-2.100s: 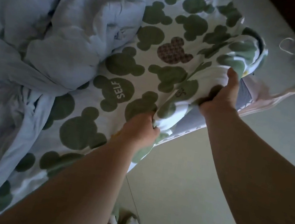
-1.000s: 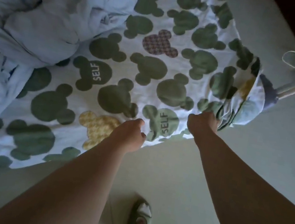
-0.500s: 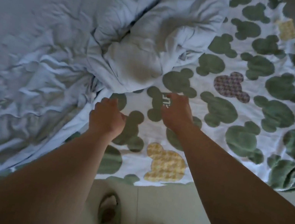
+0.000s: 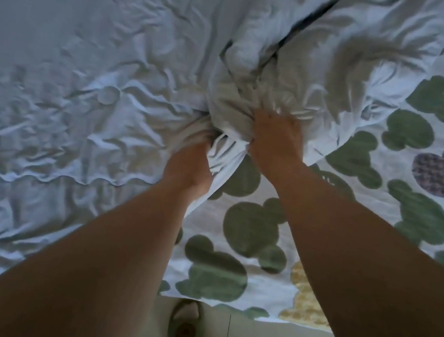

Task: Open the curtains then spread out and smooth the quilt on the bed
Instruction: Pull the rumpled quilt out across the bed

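The quilt lay bunched mid-bed — its green-patterned side spread to the bed's near edge. The left hand and right hand each had fingers clenched round the pale bunch.

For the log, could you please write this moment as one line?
step: spread quilt | left hand: grips bunch | right hand: grips bunch | quilt: crumpled
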`<state>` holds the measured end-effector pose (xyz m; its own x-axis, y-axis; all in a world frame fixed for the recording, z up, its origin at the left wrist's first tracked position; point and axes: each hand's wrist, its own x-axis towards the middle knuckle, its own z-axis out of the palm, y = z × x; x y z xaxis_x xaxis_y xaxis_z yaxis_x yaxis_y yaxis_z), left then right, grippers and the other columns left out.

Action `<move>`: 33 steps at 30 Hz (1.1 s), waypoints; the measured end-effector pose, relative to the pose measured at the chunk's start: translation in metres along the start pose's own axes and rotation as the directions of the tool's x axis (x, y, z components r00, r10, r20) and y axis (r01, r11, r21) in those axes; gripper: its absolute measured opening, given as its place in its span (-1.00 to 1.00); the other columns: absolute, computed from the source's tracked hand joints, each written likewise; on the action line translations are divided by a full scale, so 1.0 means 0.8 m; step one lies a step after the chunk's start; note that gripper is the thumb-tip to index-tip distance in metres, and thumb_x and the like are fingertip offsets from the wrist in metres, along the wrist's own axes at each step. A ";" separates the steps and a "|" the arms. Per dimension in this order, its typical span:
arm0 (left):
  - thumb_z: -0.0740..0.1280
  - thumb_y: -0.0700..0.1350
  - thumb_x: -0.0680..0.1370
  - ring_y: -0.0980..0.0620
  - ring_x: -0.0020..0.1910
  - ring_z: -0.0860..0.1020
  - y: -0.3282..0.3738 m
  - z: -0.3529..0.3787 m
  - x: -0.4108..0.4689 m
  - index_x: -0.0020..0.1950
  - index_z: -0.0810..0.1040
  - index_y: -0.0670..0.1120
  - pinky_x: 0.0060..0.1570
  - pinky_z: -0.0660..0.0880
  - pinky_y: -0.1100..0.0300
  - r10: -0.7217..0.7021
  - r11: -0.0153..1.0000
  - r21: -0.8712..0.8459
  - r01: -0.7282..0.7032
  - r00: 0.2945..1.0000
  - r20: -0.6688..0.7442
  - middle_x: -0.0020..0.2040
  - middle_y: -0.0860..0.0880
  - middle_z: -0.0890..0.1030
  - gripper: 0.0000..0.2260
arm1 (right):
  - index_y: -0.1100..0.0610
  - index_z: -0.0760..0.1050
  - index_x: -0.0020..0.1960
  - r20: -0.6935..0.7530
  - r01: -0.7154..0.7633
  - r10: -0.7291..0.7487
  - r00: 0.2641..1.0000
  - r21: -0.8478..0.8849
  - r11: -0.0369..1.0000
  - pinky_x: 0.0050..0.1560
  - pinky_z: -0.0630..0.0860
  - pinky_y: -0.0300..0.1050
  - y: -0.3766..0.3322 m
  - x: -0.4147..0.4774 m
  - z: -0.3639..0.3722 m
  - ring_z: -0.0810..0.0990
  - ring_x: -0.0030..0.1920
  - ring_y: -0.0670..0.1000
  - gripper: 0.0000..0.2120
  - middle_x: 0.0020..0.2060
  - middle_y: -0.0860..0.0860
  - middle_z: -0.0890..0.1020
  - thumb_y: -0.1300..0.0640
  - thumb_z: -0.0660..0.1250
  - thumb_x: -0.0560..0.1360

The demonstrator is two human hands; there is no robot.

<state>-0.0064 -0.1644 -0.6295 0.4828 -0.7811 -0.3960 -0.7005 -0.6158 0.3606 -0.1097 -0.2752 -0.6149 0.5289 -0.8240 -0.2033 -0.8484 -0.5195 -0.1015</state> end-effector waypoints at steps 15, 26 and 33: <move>0.14 -0.12 0.59 -0.13 0.27 0.49 0.035 0.104 -0.154 0.33 0.47 0.02 0.25 0.42 0.07 0.096 0.958 0.196 -0.211 0.875 0.475 0.30 -0.10 0.52 -0.68 | 0.14 0.50 0.20 0.274 -0.562 0.597 0.754 -0.202 0.802 0.17 0.49 0.11 0.270 -0.180 -0.013 0.55 0.19 0.20 -0.72 0.18 0.16 0.56 0.05 0.16 0.58; 0.31 -0.09 0.50 -0.15 0.15 0.49 0.143 0.155 -0.169 0.37 0.30 -0.07 0.08 0.48 -0.03 0.245 0.951 0.172 -0.257 0.965 0.090 0.21 -0.10 0.45 -0.54 | 0.19 0.27 0.31 0.235 -0.513 0.478 0.846 0.116 0.851 0.18 0.42 0.10 0.267 -0.225 0.002 0.45 0.26 0.28 -0.56 0.25 0.24 0.44 0.00 0.25 0.54; 0.21 -0.25 0.52 -0.12 0.11 0.58 0.156 0.172 -0.227 0.16 0.53 -0.03 0.06 0.49 0.07 0.218 0.857 0.412 -0.308 0.943 0.252 0.09 -0.07 0.61 -0.74 | 0.24 0.11 0.46 0.090 -0.588 0.581 0.809 0.108 0.802 0.24 0.36 0.20 0.386 -0.263 -0.030 0.43 0.29 0.34 -0.53 0.31 0.32 0.42 0.16 0.10 0.59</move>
<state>-0.2534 -0.0850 -0.6286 0.1707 -0.8446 -0.5075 -0.9660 -0.2450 0.0829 -0.4827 -0.2679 -0.5804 -0.0667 -0.9481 -0.3110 -0.9935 0.0917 -0.0667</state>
